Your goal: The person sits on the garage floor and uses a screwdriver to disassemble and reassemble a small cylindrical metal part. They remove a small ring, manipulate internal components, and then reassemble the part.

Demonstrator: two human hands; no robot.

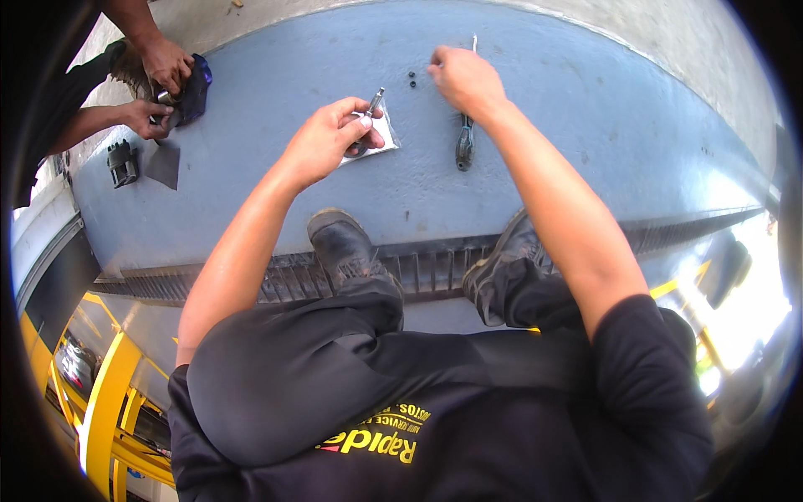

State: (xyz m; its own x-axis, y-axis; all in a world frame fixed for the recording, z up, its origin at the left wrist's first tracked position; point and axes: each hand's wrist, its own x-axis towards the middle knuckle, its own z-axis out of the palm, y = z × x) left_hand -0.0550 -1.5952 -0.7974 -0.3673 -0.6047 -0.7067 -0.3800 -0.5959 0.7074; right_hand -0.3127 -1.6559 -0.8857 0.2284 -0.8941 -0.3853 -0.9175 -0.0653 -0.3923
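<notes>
"Two hands out, so what's each got?"

"L hand [343,134] has a metal pin [375,102] pinched btwn thumb & fingers. R hand [464,79] is blurry, fingers curled in; can't tell if it's gripping anything."

"What could go wrong?"

"Pin, mostly. It looks smooth & it's only pinched, so a slack thumb could let it slip & roll off, IMO. Also, the small black bits [412,84] sit loose on the blue surface [276,67]; a careless swipe from R fingers could prob flick 'em away. R wrist could knock the screwdriver [464,146] too, b/c it's so close."

"OK, where's the pin vs. the grip?"

"Right in L grip: lower part btwn the fingers, far end sticking out past them. Clear packet [385,132] w/ white in it lies just under L grip, toward its right. Dark thing [357,151] shows under L fingers, mostly hidden; can't tell if held."

"Rest?"

"Black bits: beyond L grip to its right, nearer R fingers. Screwdriver: handle on R hand's near side, tip out the far side. Co-worker's hands [166,65]: well off to L grip's left."
</notes>
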